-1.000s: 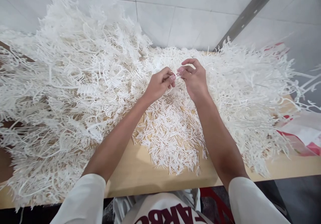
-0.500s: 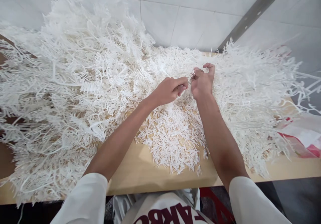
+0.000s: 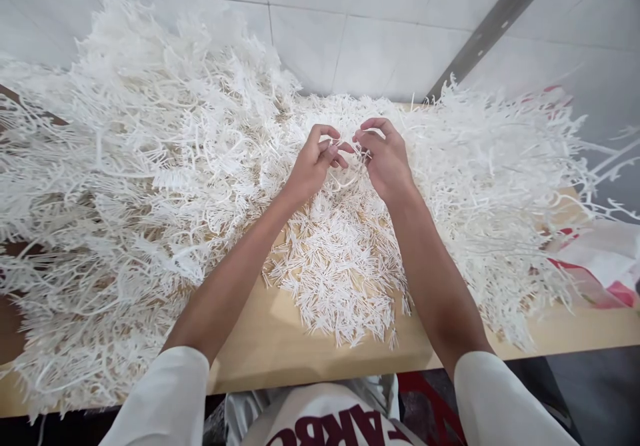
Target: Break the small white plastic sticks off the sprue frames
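Above the middle of the heap, my left hand has its fingers curled and thumb bent in, with a bit of white plastic showing between the fingertips. Close by on the right, my right hand pinches a thin white plastic sprig, partly hidden by the fingers. A small gap separates the two hands. Beneath them lies a pile of short, loose white sprigs, each a little cluster of fine prongs.
A tall tangle of white branched plastic stems covers the left of the wooden table. Another heap of stems lies on the right, beside a red and white plastic bag. Behind stand a tiled wall and a slanted metal bar.
My left hand has shifted slightly up and left, its closed fingers loosening into a spread pinch. My right hand has come left and turned inward. The view has shifted a little.
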Tool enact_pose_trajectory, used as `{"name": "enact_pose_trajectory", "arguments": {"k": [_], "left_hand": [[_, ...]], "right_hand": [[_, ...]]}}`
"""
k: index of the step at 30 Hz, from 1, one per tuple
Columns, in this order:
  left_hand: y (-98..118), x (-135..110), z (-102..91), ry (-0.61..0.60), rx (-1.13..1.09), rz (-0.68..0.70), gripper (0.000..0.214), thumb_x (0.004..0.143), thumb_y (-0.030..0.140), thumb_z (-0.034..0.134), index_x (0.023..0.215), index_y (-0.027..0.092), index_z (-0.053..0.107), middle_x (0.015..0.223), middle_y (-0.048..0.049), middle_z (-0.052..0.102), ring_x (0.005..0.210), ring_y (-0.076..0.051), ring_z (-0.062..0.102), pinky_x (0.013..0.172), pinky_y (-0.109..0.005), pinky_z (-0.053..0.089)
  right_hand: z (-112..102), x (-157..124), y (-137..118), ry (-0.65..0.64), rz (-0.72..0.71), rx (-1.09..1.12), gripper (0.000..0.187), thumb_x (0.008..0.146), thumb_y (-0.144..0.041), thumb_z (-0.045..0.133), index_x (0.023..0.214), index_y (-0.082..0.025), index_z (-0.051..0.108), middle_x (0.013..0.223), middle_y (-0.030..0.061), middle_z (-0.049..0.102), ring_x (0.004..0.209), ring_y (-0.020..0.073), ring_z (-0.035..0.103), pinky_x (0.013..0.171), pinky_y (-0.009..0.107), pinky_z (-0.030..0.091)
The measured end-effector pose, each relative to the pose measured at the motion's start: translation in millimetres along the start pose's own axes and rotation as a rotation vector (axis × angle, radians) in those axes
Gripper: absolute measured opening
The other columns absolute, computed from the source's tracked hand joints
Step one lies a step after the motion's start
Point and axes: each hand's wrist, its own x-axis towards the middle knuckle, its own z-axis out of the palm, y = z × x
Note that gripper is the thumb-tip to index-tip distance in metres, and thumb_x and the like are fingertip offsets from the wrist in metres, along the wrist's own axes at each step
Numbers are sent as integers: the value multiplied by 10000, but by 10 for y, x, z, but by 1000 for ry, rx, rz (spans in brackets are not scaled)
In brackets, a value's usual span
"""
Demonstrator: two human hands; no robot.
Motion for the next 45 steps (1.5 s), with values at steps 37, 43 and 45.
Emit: {"name": "enact_pose_trajectory", "arguments": {"k": [37, 43, 45], "left_hand": [[97, -11, -182, -4, 397, 115, 222, 991, 371, 401, 850, 224, 487, 666, 8, 543, 600, -118, 501, 622, -284, 421], [91, -51, -254, -110, 683, 227, 164, 960, 169, 366, 864, 200, 496, 817, -37, 556, 741, -169, 519, 815, -352, 419], [85, -52, -261, -143, 727, 244, 189, 947, 128, 350, 869, 194, 510, 848, -44, 562, 797, -179, 528, 862, -356, 408]], "right_hand": [[22, -111, -233, -406, -119, -296, 461, 793, -665, 599, 702, -215, 556, 676, -18, 562, 625, 95, 545, 595, 269, 444], [3, -145, -255, -407, -190, -459, 446, 856, -595, 575, 639, -205, 573, 586, -30, 534, 581, 92, 473, 567, 265, 345], [4, -150, -256, -430, -224, -489, 405, 876, -549, 572, 665, -205, 605, 622, -26, 574, 616, 98, 502, 596, 261, 356]]}}
